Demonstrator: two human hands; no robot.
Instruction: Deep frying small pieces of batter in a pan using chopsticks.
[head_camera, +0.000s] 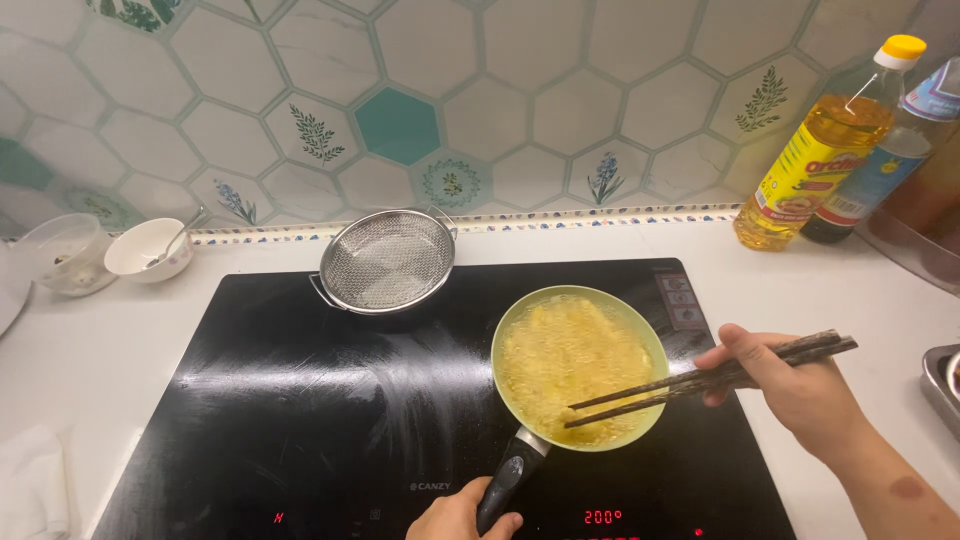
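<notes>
Both hands were bare, with no gloves, rings or watch. The right hand (790, 385) led into an unsleeved forearm bearing one small round mark (near the lower edge). The left hand (458, 515) showed only partly.

One head-worn camera looks steeply down from close above the desk (840, 290), facing its far edge and the tiled wall (560, 90).

bare cooktop (250, 400) left of pan (640, 330), strainer (388, 260) behind

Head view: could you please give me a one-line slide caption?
Right hand dips chopsticks into bubbling pan; left hand grips its handle.
</notes>
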